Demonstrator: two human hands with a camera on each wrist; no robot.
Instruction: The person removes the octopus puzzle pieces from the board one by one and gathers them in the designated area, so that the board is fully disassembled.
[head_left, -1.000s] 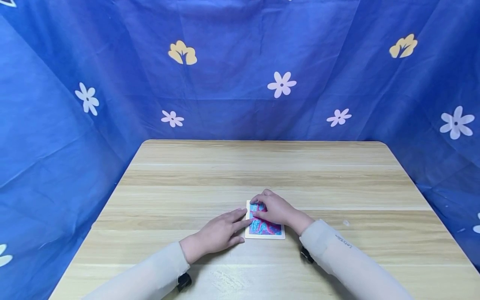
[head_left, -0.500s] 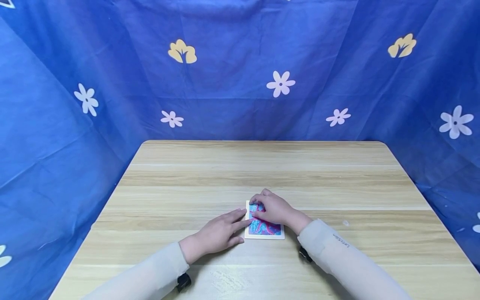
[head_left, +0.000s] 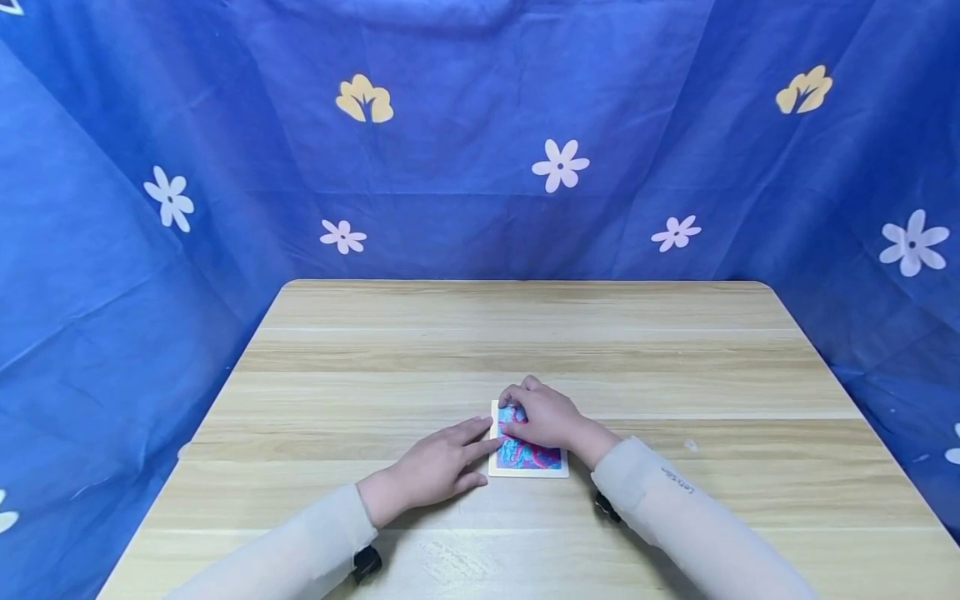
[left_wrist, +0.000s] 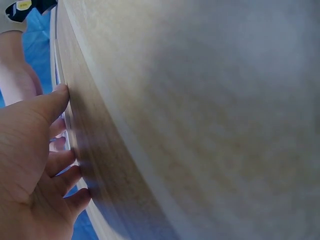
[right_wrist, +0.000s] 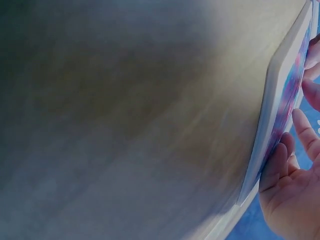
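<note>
A small squarish board (head_left: 525,472) with a pale border and a blue-and-pink picture lies flat on the table. My left hand (head_left: 435,467) rests at its left side, fingers extended. One fingertip reaches over the border onto the picture, and the others lie along the edge. Over the upper right of the board is my right hand (head_left: 547,417), its fingers bent and its tips on the picture. The right wrist view shows the right hand (right_wrist: 292,185) against the board's face (right_wrist: 287,95). Whether it pinches a loose piece there is hidden.
The board lies on a wood-grain table (head_left: 337,358), nearer its front than its back. Blue cloth (head_left: 465,83) with flower prints hangs behind and at both sides. A small pale spot (head_left: 691,445) shows on the tabletop to the right.
The right hand and forearm have shifted very slightly to the left. The left hand and the board look nearly unmoved.
</note>
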